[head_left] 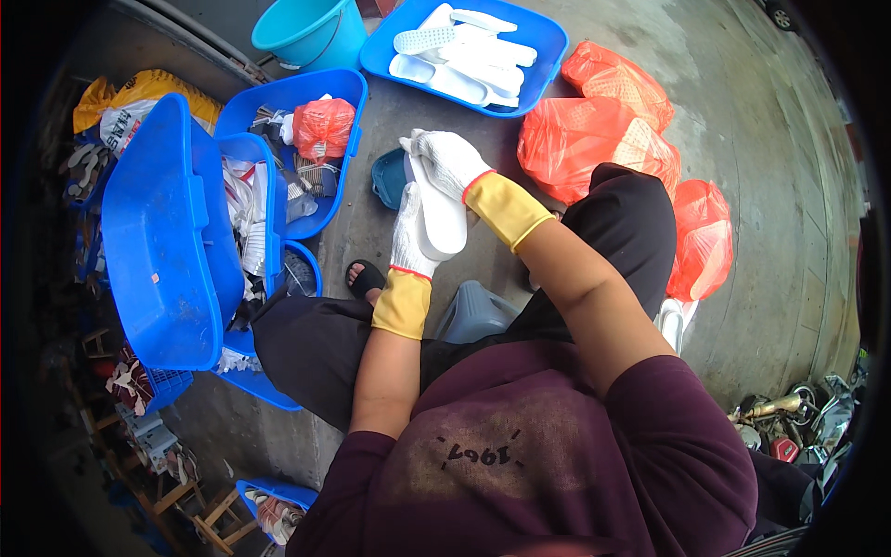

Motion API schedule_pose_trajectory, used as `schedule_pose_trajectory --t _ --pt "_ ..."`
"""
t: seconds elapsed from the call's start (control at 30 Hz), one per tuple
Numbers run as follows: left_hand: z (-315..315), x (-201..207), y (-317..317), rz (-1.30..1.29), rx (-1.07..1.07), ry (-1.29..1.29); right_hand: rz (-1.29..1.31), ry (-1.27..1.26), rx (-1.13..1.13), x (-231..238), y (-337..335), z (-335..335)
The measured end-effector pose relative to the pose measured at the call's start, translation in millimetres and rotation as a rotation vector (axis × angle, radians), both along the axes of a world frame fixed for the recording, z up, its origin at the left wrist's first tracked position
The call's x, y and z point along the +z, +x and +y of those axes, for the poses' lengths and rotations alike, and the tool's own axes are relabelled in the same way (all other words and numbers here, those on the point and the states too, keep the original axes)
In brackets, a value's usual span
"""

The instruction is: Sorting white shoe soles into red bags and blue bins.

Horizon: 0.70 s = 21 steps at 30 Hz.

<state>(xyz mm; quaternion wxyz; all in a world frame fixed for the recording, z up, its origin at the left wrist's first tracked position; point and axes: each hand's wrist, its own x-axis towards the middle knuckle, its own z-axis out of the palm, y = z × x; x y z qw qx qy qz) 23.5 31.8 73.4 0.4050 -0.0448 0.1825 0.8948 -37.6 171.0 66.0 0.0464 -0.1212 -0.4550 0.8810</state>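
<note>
White sole (445, 221) between left hand (408, 232) and right hand (451, 161), touching both.

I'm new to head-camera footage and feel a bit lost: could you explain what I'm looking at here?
Happily. There's no machine, just a person wearing the camera on their head. This single view looks down past their own body, and the wide lens bends straight edges. The left hand and right hand, in white gloves with yellow cuffs, hold a white sole-shaped piece between them. On the grey ground ahead sits a blue tub of white pieces, with red bags to its right and more blue tubs at left.
</note>
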Motion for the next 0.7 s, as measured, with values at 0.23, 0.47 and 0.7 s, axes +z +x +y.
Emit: schedule_pose_trajectory --t 0.23,0.47,0.7 --pt "-14.8 -45.0 -23.1 0.674 -0.009 -0.534 -0.494 0.835 0.266 27.5 26.2 4.7" --pt "6.5 -34.0 -45.0 0.192 0.263 -0.521 -0.268 1.074 0.242 17.0 95.1 -21.7" --pt "95.0 -3.9 -87.3 0.565 0.095 -0.785 -0.083 -0.198 0.075 33.0 76.0 60.7"
